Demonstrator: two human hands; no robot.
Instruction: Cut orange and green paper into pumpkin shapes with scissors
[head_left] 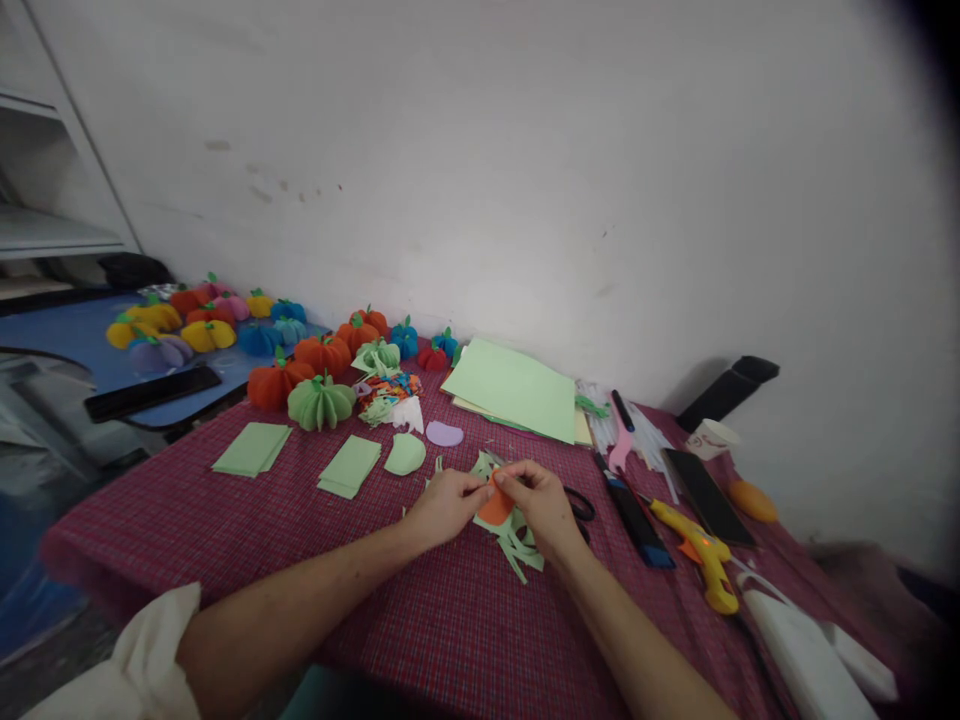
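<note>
Both hands meet over the table around a small piece of orange paper (496, 507). My left hand (448, 508) pinches its left edge between thumb and fingers. With thumb and forefinger, my right hand (541, 503) grips the top right of the same piece. Pale green paper scraps (520, 552) lie under and beside the hands. Black-handled scissors (580, 505) rest just right of my right hand, partly hidden by it. Left of my hands are a rounded green paper cutout (406, 454), a lilac paper cutout (445, 433) and a stack of green paper rectangles (350, 466).
Paper pumpkins (322, 402) in several colours fill the back left. Large green sheets (514, 388) lie against the wall. At right are a box cutter (637, 520), a yellow glue gun (699, 550), a dark phone-like slab (707, 495) and a paper cup (712, 437).
</note>
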